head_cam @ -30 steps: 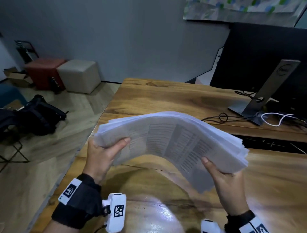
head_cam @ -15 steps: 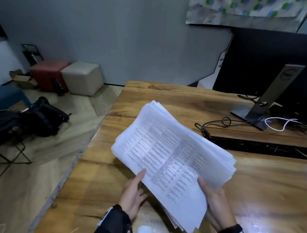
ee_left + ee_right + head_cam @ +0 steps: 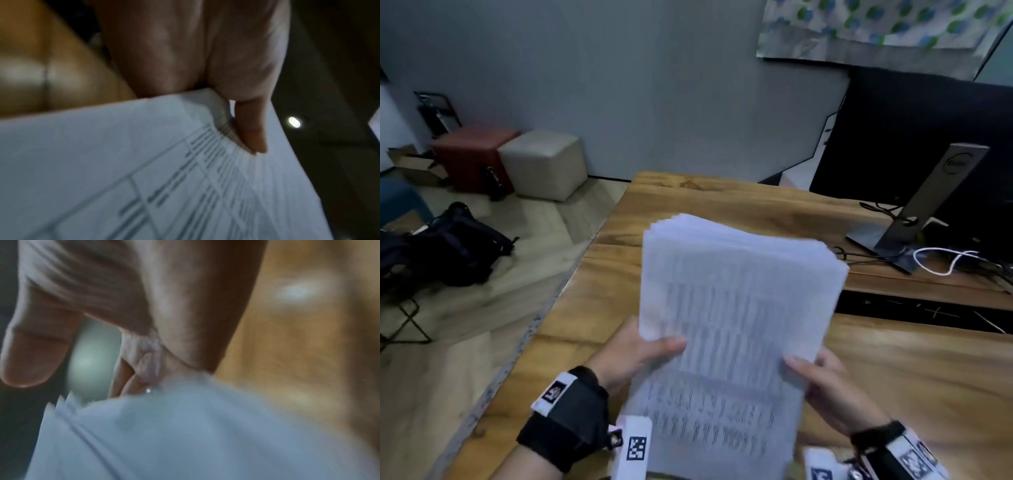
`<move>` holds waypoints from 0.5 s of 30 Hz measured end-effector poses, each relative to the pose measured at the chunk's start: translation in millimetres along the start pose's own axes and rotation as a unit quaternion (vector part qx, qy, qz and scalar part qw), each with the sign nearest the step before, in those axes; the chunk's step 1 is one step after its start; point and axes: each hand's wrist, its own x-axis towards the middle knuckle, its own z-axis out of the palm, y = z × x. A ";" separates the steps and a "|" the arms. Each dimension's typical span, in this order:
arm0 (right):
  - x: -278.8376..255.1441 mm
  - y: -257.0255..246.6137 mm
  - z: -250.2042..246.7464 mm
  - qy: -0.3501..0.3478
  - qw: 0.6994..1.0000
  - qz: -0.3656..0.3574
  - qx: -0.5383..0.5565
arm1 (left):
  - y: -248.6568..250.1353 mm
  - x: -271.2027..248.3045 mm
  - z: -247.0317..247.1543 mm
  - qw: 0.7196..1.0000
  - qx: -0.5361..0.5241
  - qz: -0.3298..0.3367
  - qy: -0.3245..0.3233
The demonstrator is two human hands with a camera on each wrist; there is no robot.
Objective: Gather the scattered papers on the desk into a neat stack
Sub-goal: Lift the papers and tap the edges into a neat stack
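A thick stack of printed white papers (image 3: 736,308) is held upright above the wooden desk (image 3: 914,370), blurred by motion. My left hand (image 3: 640,353) grips its left edge, thumb on the front sheet. My right hand (image 3: 822,377) grips the right edge with its thumb on the front. In the left wrist view the thumb (image 3: 251,129) presses on the printed page (image 3: 144,178). The right wrist view shows fingers (image 3: 139,369) behind the papers (image 3: 185,434) and the thumb apart from them in front; the sheet edges look uneven at the corner.
A monitor stand (image 3: 914,212) with black and white cables (image 3: 941,263) sits at the desk's right rear. The desk's left edge (image 3: 558,308) drops to the floor, where a black bag (image 3: 458,246) and two cube stools (image 3: 541,164) lie.
The stack went from bowed and flat between both hands to tilted, then upright in portrait. Both hands shifted to grip its lower side edges, closer to my body.
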 end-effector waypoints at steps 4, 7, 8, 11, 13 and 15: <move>14.6 -15.4 25.1 0.053 0.993 -0.081 -0.059 | 6.2 3.3 2.8 0.999 -0.005 0.034 0.009; 15.4 -16.0 34.4 0.067 0.981 -0.132 -0.125 | 17.0 4.9 1.7 0.993 0.002 0.103 0.060; 15.1 -14.4 37.5 0.073 0.977 -0.147 -0.138 | 19.7 4.5 2.6 0.990 0.012 0.121 0.073; 14.3 -20.1 42.2 0.084 0.967 -0.197 -0.138 | 32.5 0.5 5.6 0.982 0.038 0.156 0.104; 14.2 -27.8 42.1 0.069 0.963 -0.225 -0.130 | 34.4 1.4 2.4 0.982 0.043 0.161 0.090; 15.2 -33.0 42.5 0.053 0.961 -0.233 -0.135 | 38.2 0.7 1.8 0.983 0.047 0.159 0.074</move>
